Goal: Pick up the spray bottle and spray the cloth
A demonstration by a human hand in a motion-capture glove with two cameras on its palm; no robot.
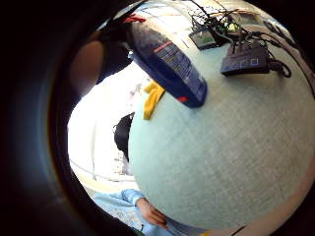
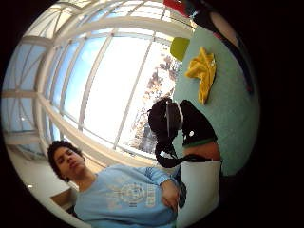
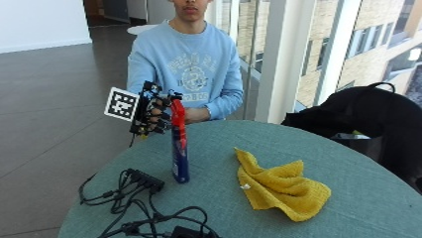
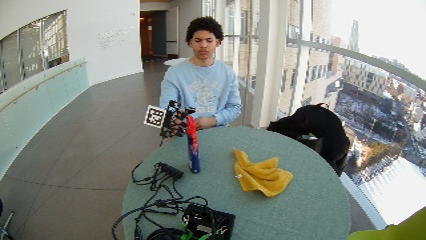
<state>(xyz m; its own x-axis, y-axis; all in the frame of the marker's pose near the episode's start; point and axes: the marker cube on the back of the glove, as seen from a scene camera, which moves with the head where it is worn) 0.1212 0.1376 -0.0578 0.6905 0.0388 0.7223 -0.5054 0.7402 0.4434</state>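
Gloved right hand (image 3: 153, 115) at red trigger head of spray bottle (image 3: 179, 144), fingers curled beside the neck; whether actually closed round it, cannot tell. Bottle upright, blue body, base on or just above round teal table (image 3: 369, 198) near the edge facing the person. Yellow cloth (image 3: 280, 186) crumpled at 3 o'clock from bottle, apart from it, bare tabletop between. Cables and power strip (image 3: 141, 181) at 7 o'clock from bottle, near table rim. Black bag (image 3: 369, 116) beyond far rim at 2 o'clock. Bottle label (image 1: 172, 61): white text on blue with a red band, unreadable. Bare hand (image 3: 196, 115) resting at table edge behind bottle.
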